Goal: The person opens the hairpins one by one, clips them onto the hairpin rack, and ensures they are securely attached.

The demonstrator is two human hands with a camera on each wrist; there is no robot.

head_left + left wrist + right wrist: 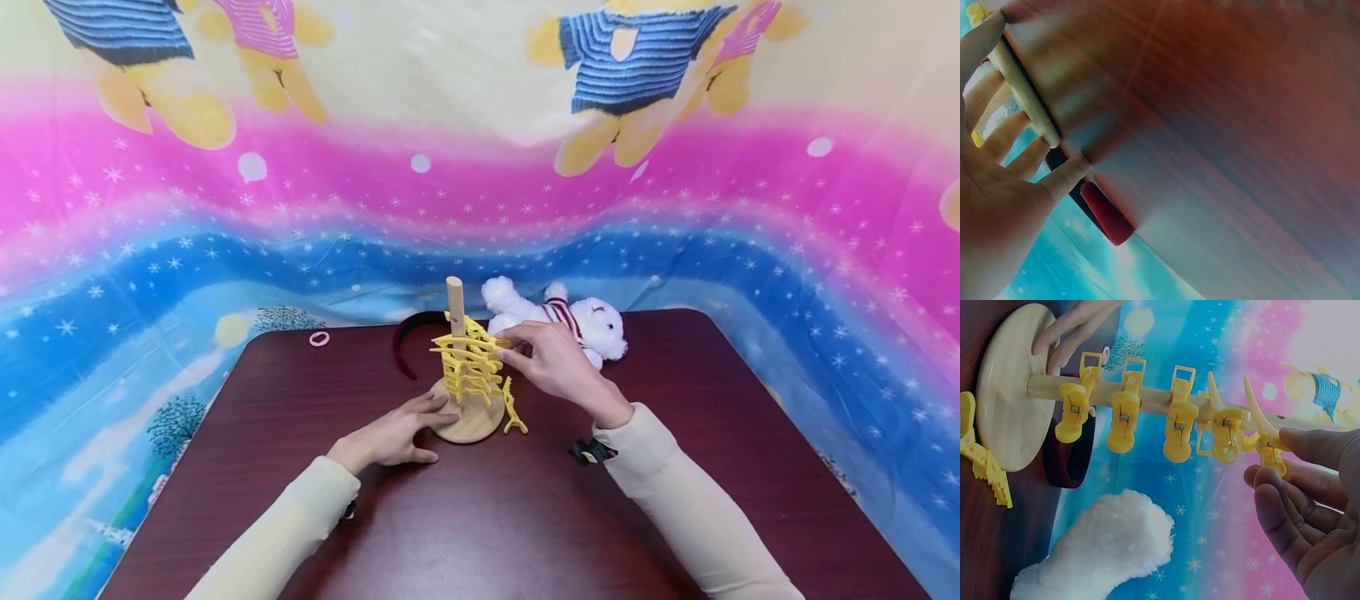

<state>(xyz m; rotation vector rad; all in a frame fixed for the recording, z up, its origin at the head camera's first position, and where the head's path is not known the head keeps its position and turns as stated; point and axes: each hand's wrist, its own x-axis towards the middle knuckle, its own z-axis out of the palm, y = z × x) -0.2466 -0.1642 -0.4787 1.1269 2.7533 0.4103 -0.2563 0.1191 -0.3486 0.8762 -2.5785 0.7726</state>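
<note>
A wooden stand with a round base and an upright post stands near the middle of the table. Several yellow spring hair clips are clipped along the post, one above another. My right hand pinches the topmost hair clip by its spring end, thumb on one side and fingers on the other; the clip's long jaws reach to the post. My left hand rests on the base's left edge, fingers extended. One loose yellow hair clip lies right of the base.
A white plush bear in a striped top lies behind my right hand. Behind the stand is a dark red headband. A small pink ring lies at the table's back left. A printed cloth hangs behind the table.
</note>
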